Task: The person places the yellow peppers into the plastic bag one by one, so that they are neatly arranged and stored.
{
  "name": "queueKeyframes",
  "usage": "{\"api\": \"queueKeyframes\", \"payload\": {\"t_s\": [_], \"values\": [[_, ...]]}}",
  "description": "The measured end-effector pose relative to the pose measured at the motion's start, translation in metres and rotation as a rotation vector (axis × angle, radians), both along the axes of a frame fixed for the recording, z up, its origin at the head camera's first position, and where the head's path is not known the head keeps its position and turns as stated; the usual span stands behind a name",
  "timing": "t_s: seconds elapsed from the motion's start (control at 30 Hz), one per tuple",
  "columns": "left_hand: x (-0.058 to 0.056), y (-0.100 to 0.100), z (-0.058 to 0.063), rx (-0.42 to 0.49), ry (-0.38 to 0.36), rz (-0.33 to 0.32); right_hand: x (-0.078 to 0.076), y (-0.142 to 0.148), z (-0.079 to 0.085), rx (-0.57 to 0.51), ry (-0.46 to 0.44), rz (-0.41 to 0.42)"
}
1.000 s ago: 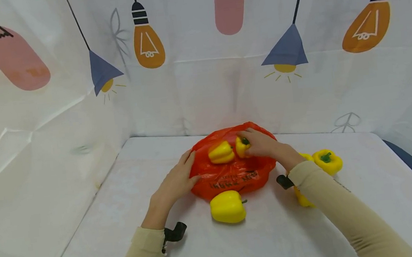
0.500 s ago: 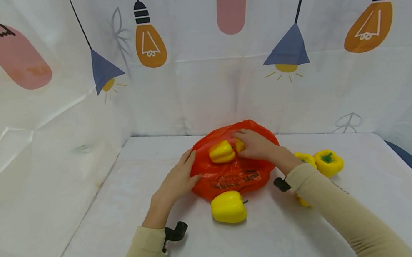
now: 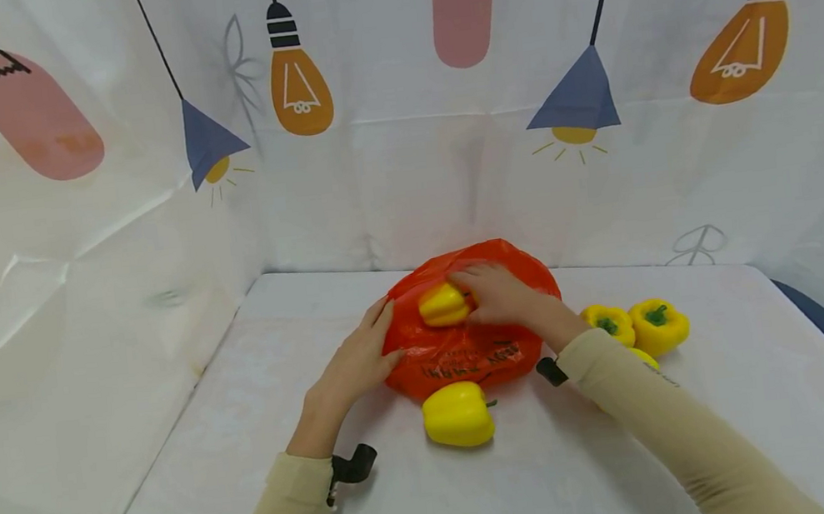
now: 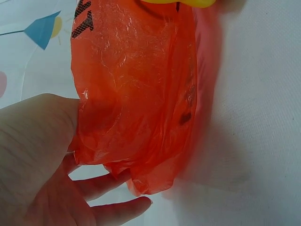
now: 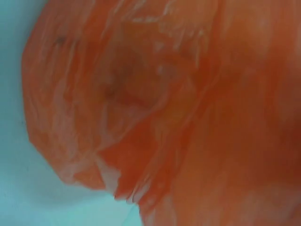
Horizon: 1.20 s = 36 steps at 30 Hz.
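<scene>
A red plastic bag (image 3: 461, 362) lies spread with its mouth toward me. Inside it sits a yellow bell pepper (image 3: 441, 306). My left hand (image 3: 354, 365) rests against the bag's left side, thumb at the front, fingers extended. In the left wrist view those fingers (image 4: 120, 212) reach past the bag's edge. My right hand (image 3: 510, 295) is in the bag mouth, its blurred fingertips by that pepper; what lies under the palm is hidden. Another yellow bell pepper (image 3: 457, 416) lies in front of the bag. The right wrist view is filled with blurred red bag (image 5: 164, 103).
On the right of the white table (image 3: 556, 476), a group of yellow bell peppers (image 3: 658, 327) stands beside my right forearm, one partly hidden by the sleeve (image 3: 653, 399). A white printed sheet (image 3: 419, 181) hangs close behind the bag.
My right hand has slid left across the bag mouth. The second pepper seen there has gone from sight behind it. More of the group at right shows. My left hand has stayed put.
</scene>
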State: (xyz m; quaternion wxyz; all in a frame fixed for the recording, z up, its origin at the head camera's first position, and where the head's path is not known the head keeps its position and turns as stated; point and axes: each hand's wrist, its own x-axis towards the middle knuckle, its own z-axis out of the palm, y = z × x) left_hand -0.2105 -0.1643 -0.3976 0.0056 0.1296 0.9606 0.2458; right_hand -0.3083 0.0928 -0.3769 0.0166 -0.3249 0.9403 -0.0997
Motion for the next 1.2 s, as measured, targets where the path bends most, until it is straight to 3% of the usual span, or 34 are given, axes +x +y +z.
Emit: {"api": "queueKeyframes", "payload": {"t_s": [0.27,0.5,0.67,1.07,1.2], "values": [[0.001,0.000,0.002,0.003,-0.001,-0.001,-0.003,-0.008,-0.009,0.066,0.024,-0.048],[0.001,0.001,0.002,-0.007,0.004,-0.002,-0.003,-0.015,-0.012,0.069,0.070,-0.042],[0.001,0.001,0.002,-0.010,0.008,-0.004,-0.003,-0.020,-0.013,0.065,0.049,-0.056],[0.001,0.001,0.001,-0.025,0.000,-0.001,-0.004,-0.021,-0.013,-0.092,-0.009,-0.079],[0.000,0.001,0.001,-0.033,-0.004,0.001,-0.001,-0.021,-0.008,-0.132,0.019,-0.067]]}}
